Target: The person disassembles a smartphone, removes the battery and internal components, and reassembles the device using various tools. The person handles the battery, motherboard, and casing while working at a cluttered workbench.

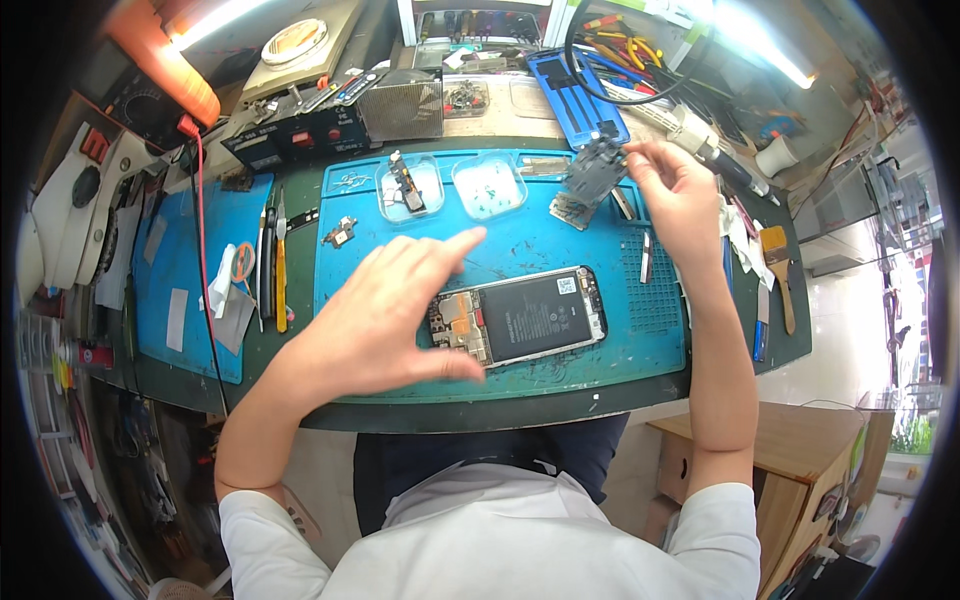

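Observation:
An opened smartphone [597, 325] lies on the blue mat, its black battery [535, 318] and its circuit board [478, 342] exposed. My left hand [375, 310] is open over the phone's left end, thumb and fingers spread apart to either side of it. Part of the board is hidden behind that hand. At the upper right, my right hand [680, 195] pinches a dark grey plastic phone cover piece [597, 172] by its edge. The piece is held up off the mat, slightly blurred. Beneath it sits a small metallic plate [570, 212].
Two clear trays with small parts [405, 212] and screws [490, 205] stand behind the phone. A small component [340, 232] lies on the mat [440, 385]. Knives [280, 270] lie left, a brush [780, 280] right. A blue organizer [575, 95] is at the back.

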{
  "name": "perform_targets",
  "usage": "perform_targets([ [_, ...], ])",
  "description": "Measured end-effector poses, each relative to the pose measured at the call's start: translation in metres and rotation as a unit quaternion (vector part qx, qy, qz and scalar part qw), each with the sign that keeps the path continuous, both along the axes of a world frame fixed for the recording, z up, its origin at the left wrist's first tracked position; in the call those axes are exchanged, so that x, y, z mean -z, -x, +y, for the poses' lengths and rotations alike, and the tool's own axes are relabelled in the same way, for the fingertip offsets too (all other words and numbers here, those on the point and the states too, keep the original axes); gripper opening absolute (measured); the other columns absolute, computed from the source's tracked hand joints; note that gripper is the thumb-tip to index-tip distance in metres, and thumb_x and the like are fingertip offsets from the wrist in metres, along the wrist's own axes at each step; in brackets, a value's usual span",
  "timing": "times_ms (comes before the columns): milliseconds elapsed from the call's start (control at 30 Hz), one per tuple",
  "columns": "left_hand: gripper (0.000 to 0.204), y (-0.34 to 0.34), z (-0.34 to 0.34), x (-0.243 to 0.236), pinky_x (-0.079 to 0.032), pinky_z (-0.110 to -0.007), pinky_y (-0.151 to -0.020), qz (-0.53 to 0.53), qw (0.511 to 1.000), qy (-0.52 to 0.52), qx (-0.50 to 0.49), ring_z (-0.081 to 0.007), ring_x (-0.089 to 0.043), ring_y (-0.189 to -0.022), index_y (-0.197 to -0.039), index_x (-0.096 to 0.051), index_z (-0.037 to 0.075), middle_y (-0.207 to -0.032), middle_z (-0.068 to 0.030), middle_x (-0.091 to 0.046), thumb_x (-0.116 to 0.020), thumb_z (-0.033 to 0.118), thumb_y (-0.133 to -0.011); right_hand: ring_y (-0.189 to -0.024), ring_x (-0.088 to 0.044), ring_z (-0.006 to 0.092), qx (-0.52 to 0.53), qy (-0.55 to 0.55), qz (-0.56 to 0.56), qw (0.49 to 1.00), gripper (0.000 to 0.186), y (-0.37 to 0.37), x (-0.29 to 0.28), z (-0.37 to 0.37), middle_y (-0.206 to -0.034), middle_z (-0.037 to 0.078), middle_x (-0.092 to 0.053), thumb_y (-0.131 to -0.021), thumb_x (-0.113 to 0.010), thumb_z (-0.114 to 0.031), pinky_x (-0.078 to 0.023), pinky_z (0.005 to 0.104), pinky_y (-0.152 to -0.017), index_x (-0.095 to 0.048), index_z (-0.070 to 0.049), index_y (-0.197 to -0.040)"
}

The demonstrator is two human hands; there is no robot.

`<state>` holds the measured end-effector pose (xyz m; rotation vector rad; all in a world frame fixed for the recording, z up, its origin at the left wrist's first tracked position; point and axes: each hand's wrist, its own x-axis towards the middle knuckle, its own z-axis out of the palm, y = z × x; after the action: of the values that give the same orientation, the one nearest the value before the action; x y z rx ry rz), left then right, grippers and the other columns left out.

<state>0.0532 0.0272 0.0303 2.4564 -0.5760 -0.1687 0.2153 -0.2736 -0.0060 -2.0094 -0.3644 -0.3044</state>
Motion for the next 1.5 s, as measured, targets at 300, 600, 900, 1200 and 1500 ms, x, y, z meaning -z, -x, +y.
perform_targets([
  [300,0.114,0.012,-0.005,0.001,-0.045,-0.045,-0.110,-0.003,0.999,-0.019,0.047,-0.0364,-0.051,-0.129,-0.162,-0.038,0.009,-0.141,-0.0149,-0.054,-0.098,0.026,-0.067,-0.071,-0.068,0.0165,0.036,0.127,0.057,0.990,0.023,0.000,0.002,0.013,-0.087,0.012,-0.077,-0.100,-0.071,-0.022,-0.052,0.0329,-0.068,-0.079,-0.006,-0.115],
  [600,0.102,0.009,-0.005,-0.006,-0.045,-0.045,-0.112,-0.042,0.999,0.010,0.027,-0.0365,-0.050,-0.129,-0.162,-0.039,0.010,-0.144,-0.0145,-0.053,-0.087,0.003,-0.072,-0.073,-0.071,0.0215,0.052,0.152,-0.076,0.984,0.023,0.003,-0.003,0.003,-0.091,0.014,-0.078,-0.099,-0.071,-0.018,-0.055,0.0343,-0.071,-0.078,-0.003,-0.115],
  [900,0.103,-0.007,0.015,0.004,-0.047,-0.043,-0.115,-0.087,0.987,0.116,0.064,-0.0367,-0.047,-0.143,-0.166,-0.032,0.016,-0.162,-0.0137,-0.039,-0.077,-0.012,-0.077,-0.091,-0.073,0.0181,-0.370,0.165,0.084,0.910,0.025,0.051,-0.032,0.025,-0.098,0.010,-0.078,-0.096,-0.076,-0.013,-0.055,0.0309,-0.080,-0.075,-0.002,-0.119],
  [1200,0.064,-0.005,-0.001,0.024,-0.055,-0.039,-0.106,0.301,0.779,0.545,-0.074,-0.0201,-0.060,-0.131,-0.155,-0.038,0.002,-0.146,-0.0114,-0.059,-0.071,0.021,-0.104,-0.099,-0.069,0.0092,-0.368,-0.090,0.301,0.875,0.032,0.062,-0.023,0.035,-0.105,0.007,-0.076,-0.102,-0.073,-0.016,-0.055,0.0292,-0.086,-0.064,0.003,-0.127],
  [1500,0.053,-0.003,-0.010,0.030,-0.062,-0.040,-0.097,0.313,0.785,0.522,-0.114,-0.0194,-0.067,-0.121,-0.150,-0.044,0.001,-0.136,-0.0109,-0.065,-0.068,0.019,-0.106,-0.075,-0.071,0.0151,-0.186,0.065,-0.113,0.974,0.021,0.069,-0.021,0.047,-0.096,0.005,-0.069,-0.088,-0.080,-0.003,-0.055,0.0297,-0.063,-0.075,-0.008,-0.108],
])
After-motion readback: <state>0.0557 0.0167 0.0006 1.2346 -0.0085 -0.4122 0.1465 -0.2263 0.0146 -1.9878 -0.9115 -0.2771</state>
